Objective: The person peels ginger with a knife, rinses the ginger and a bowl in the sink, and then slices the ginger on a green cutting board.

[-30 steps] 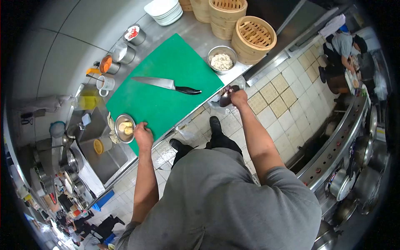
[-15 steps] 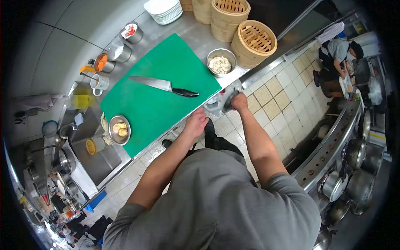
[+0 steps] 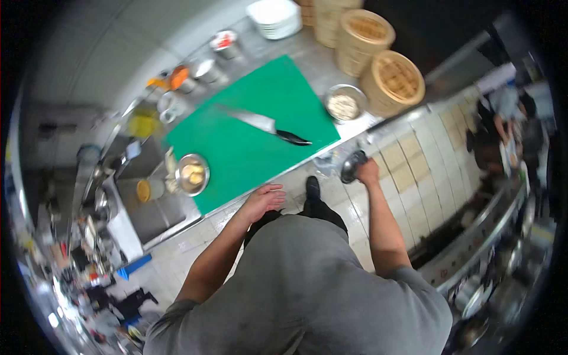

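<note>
My right hand (image 3: 368, 171) is closed on the rim of a small, dark, shiny metal bowl (image 3: 352, 166), held over the floor past the counter's front edge. Beyond the bowl is a clear plastic bag (image 3: 325, 164), partly hidden by the counter. My left hand (image 3: 264, 201) hangs near the counter edge, fingers apart and holding nothing. On the green cutting board (image 3: 254, 160) lies a large knife (image 3: 266, 125), its black handle toward the right. A steel bowl with pale yellow pieces (image 3: 192, 174) sits at the board's left end. Another steel bowl of whitish pieces (image 3: 343, 106) stands off its right corner.
Bamboo steamers (image 3: 393, 83) and stacked white plates (image 3: 274, 19) stand along the back. Metal cups (image 3: 225, 44) and a white mug (image 3: 170, 106) line the board's far side. A sink (image 3: 157, 207) is at left. At right are a stove (image 3: 473, 236) and a person (image 3: 503, 124).
My right hand has moved right and back, and the bowl it holds shows more fully. My left hand has drawn back from the counter edge, fingers spreading. The whole view has shifted.
</note>
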The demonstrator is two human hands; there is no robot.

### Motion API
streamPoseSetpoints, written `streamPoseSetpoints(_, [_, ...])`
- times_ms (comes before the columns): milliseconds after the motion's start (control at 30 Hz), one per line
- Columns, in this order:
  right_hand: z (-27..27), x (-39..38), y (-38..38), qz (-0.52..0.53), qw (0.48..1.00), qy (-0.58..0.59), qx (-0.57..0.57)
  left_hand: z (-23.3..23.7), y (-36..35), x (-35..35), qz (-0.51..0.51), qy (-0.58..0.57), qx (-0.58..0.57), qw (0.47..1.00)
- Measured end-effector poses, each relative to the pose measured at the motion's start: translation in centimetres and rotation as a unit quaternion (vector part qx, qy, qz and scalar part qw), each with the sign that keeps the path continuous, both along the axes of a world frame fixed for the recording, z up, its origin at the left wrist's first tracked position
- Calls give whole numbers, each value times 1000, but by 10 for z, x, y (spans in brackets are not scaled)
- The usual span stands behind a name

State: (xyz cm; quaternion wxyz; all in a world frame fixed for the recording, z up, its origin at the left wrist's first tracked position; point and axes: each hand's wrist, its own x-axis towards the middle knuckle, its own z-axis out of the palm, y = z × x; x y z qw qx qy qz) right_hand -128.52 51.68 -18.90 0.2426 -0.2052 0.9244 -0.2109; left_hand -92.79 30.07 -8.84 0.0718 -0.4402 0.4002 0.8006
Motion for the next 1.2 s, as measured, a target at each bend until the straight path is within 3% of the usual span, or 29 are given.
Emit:
streamPoseSetpoints(67, [1, -4, -2, 47, 997, -16, 63, 33, -24, 33, 73, 17, 6, 997])
streamPoseSetpoints(100, [-75, -25, 23, 200, 974, 44, 95, 47, -34, 52, 111, 42, 32, 992])
streamPoseSetpoints(133, [-19, -10, 14, 45, 995, -35, 77, 60, -46, 74, 155, 72, 20, 985])
streamPoseSetpoints(167, [-34, -11, 25, 68, 995, -3, 79, 74, -60, 97, 175, 71, 6, 982])
streamPoseSetpoints(200, [-4, -7, 23, 80, 993, -36, 81, 88, -76, 122, 242, 77, -15, 967])
streamPoseSetpoints(267, [-51, -24, 41, 96, 987, -83, 101, 99, -117, 182, 341, 99, -70, 932])
streamPoseSetpoints(300, [15, -5, 25, 48, 981, -160, 93, 92, -142, 219, 375, 114, -103, 914])
streamPoseSetpoints(367, [46, 5, 21, 99, 982, -135, 89, 91, -189, 279, 484, 83, -130, 861])
streamPoseSetpoints(400, [28, -1, 30, 131, 979, -123, 100, 78, -218, 313, 495, 89, -137, 853])
streamPoseSetpoints(467, [85, 27, 18, 140, 985, -97, 42, 51, -282, 377, 584, 53, -145, 797])
streamPoseSetpoints(567, [124, 58, 18, 57, 975, -204, -69, 43, -361, 403, 605, -17, -201, 770])
streamPoseSetpoints(633, [160, 102, 2, 36, 968, -218, -121, 32, -410, 413, 613, 19, -176, 770])
streamPoseSetpoints(700, [197, 156, -38, -10, 944, -232, -235, 21, -452, 421, 628, 60, -146, 762])
streamPoseSetpoints(767, [239, 236, -101, -31, 938, -217, -270, 11, -483, 430, 609, 92, -137, 776])
streamPoseSetpoints(867, [259, 329, -182, -3, 933, -214, -289, -3, -526, 443, 602, 67, -110, 788])
streamPoseSetpoints(967, [252, 413, -256, 20, 917, -262, -300, -16, -568, 463, 625, 75, -73, 774])
streamPoseSetpoints(1067, [215, 477, -322, 48, 889, -329, -316, -21, -542, 471, 626, 395, -18, 672])
streamPoseSetpoints(1100, [207, 497, -346, 54, 897, -323, -297, -23, -539, 466, 625, 398, -14, 671])
streamPoseSetpoints(1167, [210, 533, -394, 86, 915, -298, -258, -30, -527, 460, 521, 471, 71, 709])
streamPoseSetpoints(1200, [185, 548, -413, 71, 893, -323, -305, -19, -513, 446, 495, 364, 17, 789])
